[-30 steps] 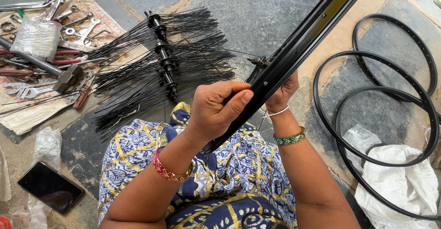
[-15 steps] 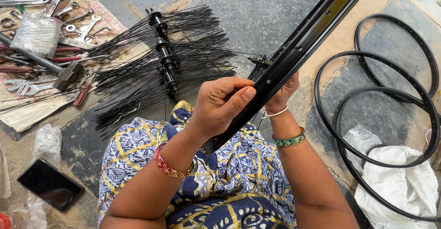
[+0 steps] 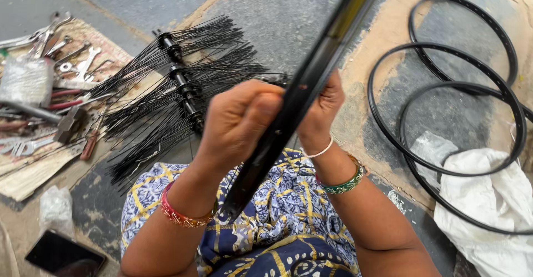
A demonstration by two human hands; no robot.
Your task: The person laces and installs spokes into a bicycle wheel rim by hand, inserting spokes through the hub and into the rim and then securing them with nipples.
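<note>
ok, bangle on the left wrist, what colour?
Red with gold flecks; the bangle sits on the left wrist, clearest in the head view.

3 loose black rims (image 3: pixel 444 110), 3 spoked hubs (image 3: pixel 180 82), 1 phone (image 3: pixel 64 255), 2 hands (image 3: pixel 239 119).

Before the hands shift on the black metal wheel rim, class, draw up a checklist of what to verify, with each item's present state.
1. Left hand closed on the black metal wheel rim: ok.
2. Right hand bracing the rim's far side: ok.
3. Rim's lower end over the patterned blue lap: ok.
4. Black hubs with spokes near the hands: ok.
5. Spoke seated in the rim: cannot tell.
6. Spare black rims apart from the hands: ok.
</note>
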